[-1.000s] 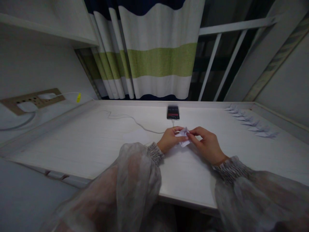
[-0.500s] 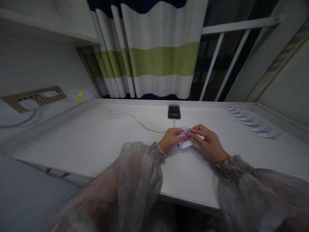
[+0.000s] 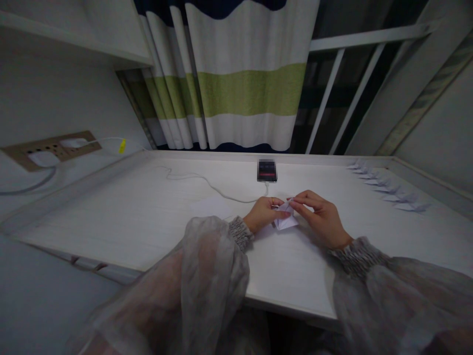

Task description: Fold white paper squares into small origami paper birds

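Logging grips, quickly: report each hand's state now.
Left hand: closed, holding the folded white paper.
Right hand: closed, pinching the same paper near its upper tip.

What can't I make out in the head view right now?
- Folded paper, head view: partly hidden by the left hand and, near its top, the right hand's fingertips.
- Phone, head view: screen unreadable, blurred by pixelation.
- Row of folded papers, head view: creases too small and blurred.
- Right sleeve, head view: cut off by the picture's edge.
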